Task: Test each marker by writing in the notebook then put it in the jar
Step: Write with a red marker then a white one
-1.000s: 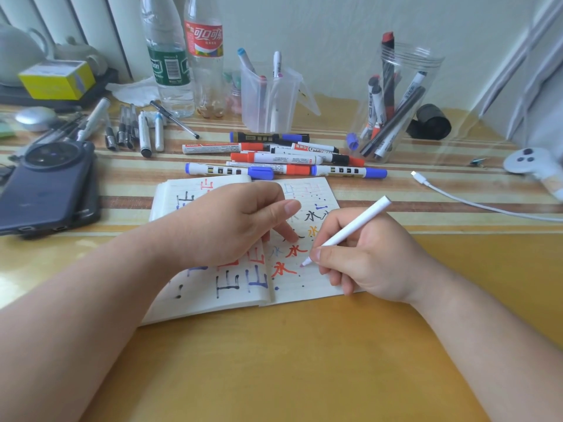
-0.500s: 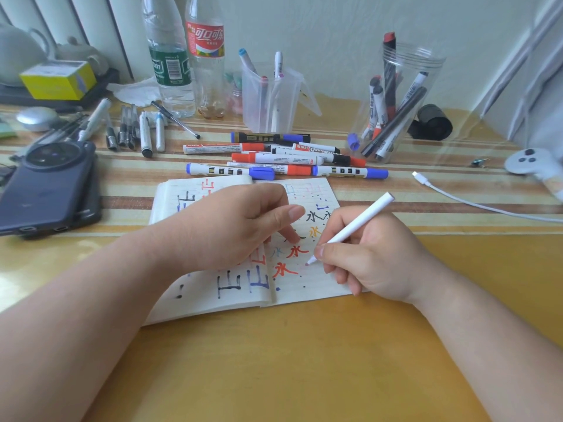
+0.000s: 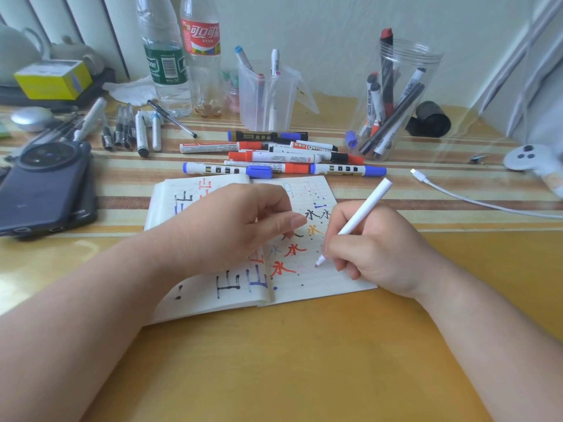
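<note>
Pinning the notebook [image 3: 323, 281] under your curled left hand [image 3: 231, 226] (holding anything? can't tell), stroke lightly with the white marker [image 3: 367, 207] your right hand [image 3: 384, 251] pinches.

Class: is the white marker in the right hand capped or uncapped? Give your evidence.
Uncapped: the white marker gripped by the right hand shows a bare pinkish tip at the notebook page.

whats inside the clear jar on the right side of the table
The clear jar holds several markers standing tilted, the tallest with a dark red cap; a blue cap shows at the bottom. They overlap, so the exact count is hidden.
</note>
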Tool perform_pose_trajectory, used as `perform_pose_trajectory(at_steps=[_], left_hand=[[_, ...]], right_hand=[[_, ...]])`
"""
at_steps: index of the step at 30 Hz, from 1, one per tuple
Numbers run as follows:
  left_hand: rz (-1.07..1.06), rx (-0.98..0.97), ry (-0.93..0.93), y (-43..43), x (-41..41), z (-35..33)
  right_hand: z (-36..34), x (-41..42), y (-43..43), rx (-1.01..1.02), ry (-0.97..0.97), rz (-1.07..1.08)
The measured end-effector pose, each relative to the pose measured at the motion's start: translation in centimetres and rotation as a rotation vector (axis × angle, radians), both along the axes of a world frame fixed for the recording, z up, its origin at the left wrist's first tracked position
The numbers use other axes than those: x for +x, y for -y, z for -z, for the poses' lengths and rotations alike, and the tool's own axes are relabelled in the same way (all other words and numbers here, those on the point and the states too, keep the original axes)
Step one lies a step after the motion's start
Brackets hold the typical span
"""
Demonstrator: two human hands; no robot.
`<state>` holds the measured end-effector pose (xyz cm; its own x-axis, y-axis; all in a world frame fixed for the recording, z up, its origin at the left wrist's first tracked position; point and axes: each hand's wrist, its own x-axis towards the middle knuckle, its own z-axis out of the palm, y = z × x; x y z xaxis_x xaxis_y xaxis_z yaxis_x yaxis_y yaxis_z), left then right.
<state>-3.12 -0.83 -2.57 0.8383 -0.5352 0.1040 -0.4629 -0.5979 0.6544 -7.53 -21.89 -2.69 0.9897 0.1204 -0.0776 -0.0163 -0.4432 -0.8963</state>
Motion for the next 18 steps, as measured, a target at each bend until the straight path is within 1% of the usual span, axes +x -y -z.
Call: perform_pose_trajectory(at_steps=[4, 7, 12, 18], left_hand=[[0.054, -0.082, 0.173, 0.05, 0.36, 0.33], [0.057, -0.096, 0.15, 0.05, 0.35, 0.22], [0.033, -0.154, 0.075, 0.02, 0.24, 0.26], [0.034, -0.161, 0.077, 0.01, 0.18, 0.25]], right_hand=[[0.6, 0.23, 0.49, 0.325, 0.013, 0.027], [0.8, 0.5, 0.49, 0.497, 0.073, -0.005], [0.87, 0.52, 0.35, 0.597, 0.053, -0.009], [0.87, 0.44, 0.53, 0.647, 0.053, 0.013]])
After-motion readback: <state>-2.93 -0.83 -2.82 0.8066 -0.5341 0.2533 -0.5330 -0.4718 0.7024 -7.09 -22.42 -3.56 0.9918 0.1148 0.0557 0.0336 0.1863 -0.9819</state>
